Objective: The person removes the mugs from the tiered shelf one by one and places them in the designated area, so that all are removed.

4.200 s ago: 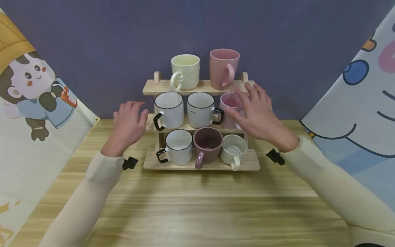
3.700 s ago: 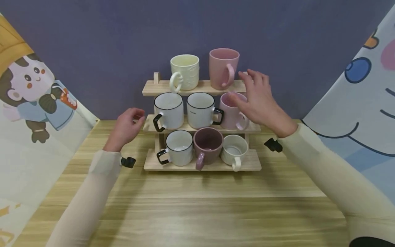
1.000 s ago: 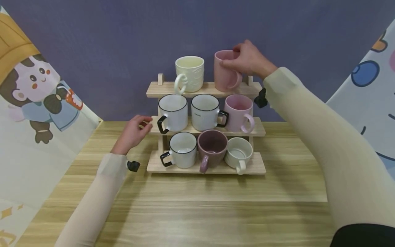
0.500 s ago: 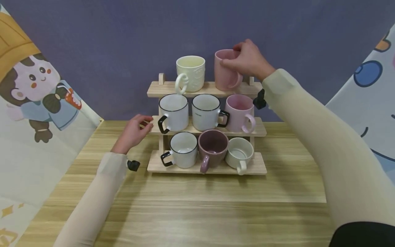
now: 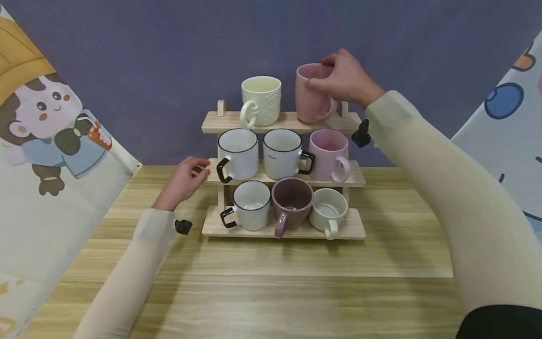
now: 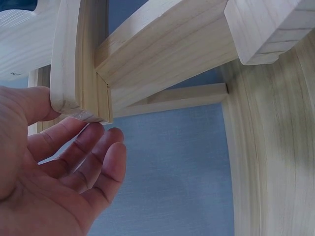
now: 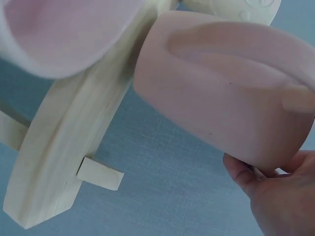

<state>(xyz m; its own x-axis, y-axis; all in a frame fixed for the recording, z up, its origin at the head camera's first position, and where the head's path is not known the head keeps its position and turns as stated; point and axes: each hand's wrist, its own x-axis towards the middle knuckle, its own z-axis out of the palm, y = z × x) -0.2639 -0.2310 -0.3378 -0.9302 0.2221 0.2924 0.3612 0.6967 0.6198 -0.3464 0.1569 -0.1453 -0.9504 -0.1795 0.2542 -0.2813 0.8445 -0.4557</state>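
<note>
On the top board of a three-tier wooden rack (image 5: 351, 228), a tall pink mug (image 5: 308, 101) stands at the right. My right hand (image 5: 347, 77) grips it by the rim from above, thumb on the near side. Its handle faces front right, and the right wrist view shows the mug's side (image 7: 216, 93) and base close to the board; whether they touch I cannot tell. At the left end of the middle board, my left hand (image 5: 181, 183) pinches the wood. In the left wrist view the thumb lies on one face of the board end (image 6: 69, 64), fingers under it.
Left of the pink mug is a cream embossed mug (image 5: 267, 106). The middle tier bears two black-rimmed white mugs (image 5: 243, 162) and a light pink mug (image 5: 323, 162). Below are a white mug (image 5: 254, 212), a plum mug (image 5: 290, 212) and a small ribbed cup (image 5: 323, 214).
My right hand has risen from beside the light pink mug to the tall pink mug's rim, and the mug has just shifted slightly up and right. My left hand has come to the middle board's end.
</note>
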